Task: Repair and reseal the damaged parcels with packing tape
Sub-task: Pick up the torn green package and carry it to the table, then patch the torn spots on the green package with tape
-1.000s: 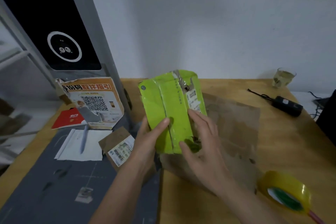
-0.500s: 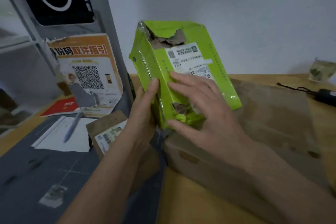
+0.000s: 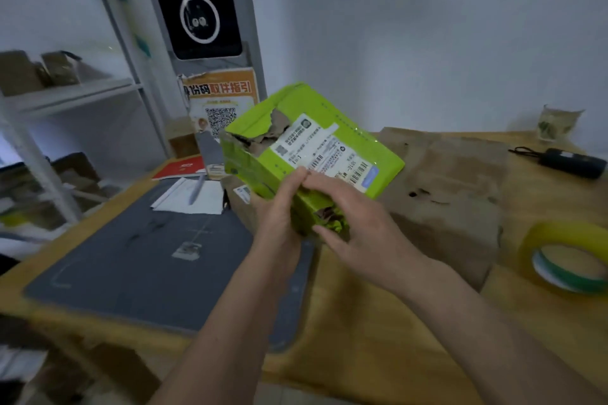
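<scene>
The green parcel point(image 3: 306, 154) has tipped over since a moment ago; it stood almost upright and now it leans back, with its white label facing up. Both hands have stayed on its near end. The left hand point(image 3: 279, 207) has its grip curled round the near left corner. The right hand point(image 3: 348, 223) rests on the torn near end, fingers mostly straight. The parcel is held up above the bench point(image 3: 362, 322), over the edge of a big brown box point(image 3: 454, 181). Its green wrap is ripped at the top corner and brown card shows through. A yellow tape roll point(image 3: 566, 256) lies on the right. A grey mat point(image 3: 148, 266) covers the left side. White walls stand behind.
</scene>
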`<state>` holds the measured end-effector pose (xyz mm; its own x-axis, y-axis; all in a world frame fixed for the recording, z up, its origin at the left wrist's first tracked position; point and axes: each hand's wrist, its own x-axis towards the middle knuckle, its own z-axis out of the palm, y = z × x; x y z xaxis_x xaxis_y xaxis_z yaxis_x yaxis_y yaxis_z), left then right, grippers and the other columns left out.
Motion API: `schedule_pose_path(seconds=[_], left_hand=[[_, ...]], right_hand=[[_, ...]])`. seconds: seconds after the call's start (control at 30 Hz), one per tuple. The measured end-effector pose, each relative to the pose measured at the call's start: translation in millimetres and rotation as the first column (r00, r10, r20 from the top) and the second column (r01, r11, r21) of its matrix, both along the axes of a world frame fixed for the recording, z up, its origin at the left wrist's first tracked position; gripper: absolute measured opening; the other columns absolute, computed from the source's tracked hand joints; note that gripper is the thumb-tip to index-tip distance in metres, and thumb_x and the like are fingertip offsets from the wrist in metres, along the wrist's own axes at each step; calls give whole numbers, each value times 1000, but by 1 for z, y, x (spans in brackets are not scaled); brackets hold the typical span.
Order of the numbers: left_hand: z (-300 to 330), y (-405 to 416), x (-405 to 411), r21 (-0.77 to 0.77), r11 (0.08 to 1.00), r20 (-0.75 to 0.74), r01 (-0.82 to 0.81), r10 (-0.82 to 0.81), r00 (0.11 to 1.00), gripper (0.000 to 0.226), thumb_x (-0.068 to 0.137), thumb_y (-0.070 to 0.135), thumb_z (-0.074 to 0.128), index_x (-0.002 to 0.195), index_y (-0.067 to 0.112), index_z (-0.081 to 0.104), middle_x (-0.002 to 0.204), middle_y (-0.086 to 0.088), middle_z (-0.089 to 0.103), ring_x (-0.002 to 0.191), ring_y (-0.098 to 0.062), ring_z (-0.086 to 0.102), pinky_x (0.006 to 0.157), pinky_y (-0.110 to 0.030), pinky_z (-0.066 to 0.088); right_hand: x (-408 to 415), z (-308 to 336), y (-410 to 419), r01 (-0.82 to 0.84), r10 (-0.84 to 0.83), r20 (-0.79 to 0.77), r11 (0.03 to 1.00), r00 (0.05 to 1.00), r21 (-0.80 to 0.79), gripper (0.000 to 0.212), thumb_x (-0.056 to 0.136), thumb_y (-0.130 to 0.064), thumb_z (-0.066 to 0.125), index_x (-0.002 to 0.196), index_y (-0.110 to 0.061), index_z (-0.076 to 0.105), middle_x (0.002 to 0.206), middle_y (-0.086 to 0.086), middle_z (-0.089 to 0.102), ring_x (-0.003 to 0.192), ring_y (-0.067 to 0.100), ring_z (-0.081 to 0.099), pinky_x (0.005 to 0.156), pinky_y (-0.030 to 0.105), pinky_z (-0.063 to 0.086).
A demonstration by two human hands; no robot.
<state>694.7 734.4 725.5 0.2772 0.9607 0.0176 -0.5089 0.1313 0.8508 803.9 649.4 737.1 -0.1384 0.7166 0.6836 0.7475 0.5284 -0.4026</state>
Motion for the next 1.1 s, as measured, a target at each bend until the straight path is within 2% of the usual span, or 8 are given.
schedule_pose_path(seconds=[0.23,0.33,0.4,0.53,0.73,0.83,0.93,1.1], left_hand=[[-10,-90,-10,-143,990,100,15,-1,995,71,69,47,78,132,22,57,115,-7,71,83,-24,71,58,-31,52],[-17,-114,-12,-225,974,73,35,-19,997,52,85,49,65,127,19,62,100,-4,72,72,-19,70,59,-29,51],[-21,-129,-13,-282,957,100,67,-40,994,52,85,51,65,124,16,65,102,-6,72,80,-22,71,67,-35,53],[-33,-156,-7,-275,949,152,151,-112,982,38,89,43,63,120,21,67,112,-5,72,88,-18,71,83,-43,55],[-47,-162,-11,-307,951,-217,-25,-44,975,91,49,57,88,128,20,61,127,-4,65,112,-27,63,94,-46,53],[-45,-159,-25,-148,931,-568,-335,197,799,118,57,57,87,149,9,32,154,-10,31,139,-30,35,110,-47,38],[-49,-151,-40,219,901,-582,-375,429,691,102,72,40,84,151,14,25,156,-3,21,144,-20,24,113,-38,29],[-61,-150,-46,377,920,-582,-103,323,746,47,81,35,77,124,30,58,122,9,58,98,3,55,84,-22,47]], right_hand=[[-14,-9,-80,271,-248,-187,956,951,111,81,68,-23,83,136,-12,41,147,-2,31,141,13,26,115,24,23],[-14,-12,-103,368,-416,-394,909,820,-195,108,64,-37,86,148,-21,21,153,-3,15,142,7,13,114,22,15],[-15,-15,-117,135,-414,-627,886,660,-443,115,63,-40,85,151,-32,10,149,-14,25,131,1,29,108,27,25],[-6,-33,-133,-290,-390,-885,842,254,-454,86,64,-48,74,139,-38,33,114,-16,63,91,10,69,81,50,55],[15,-48,-141,-188,-514,-828,811,226,-554,77,62,-49,79,131,-40,45,117,-7,64,101,23,65,71,43,55],[26,-52,-146,-212,-577,-795,767,188,-606,62,63,-52,76,120,-35,58,114,0,65,99,25,64,76,43,54],[38,-54,-147,-234,-616,-762,725,200,-648,34,75,-49,70,101,-29,65,105,2,66,97,25,62,82,43,52],[50,-53,-130,-186,-660,-715,691,231,-699,36,76,-53,66,102,-28,68,107,3,68,101,26,61,84,44,51]])
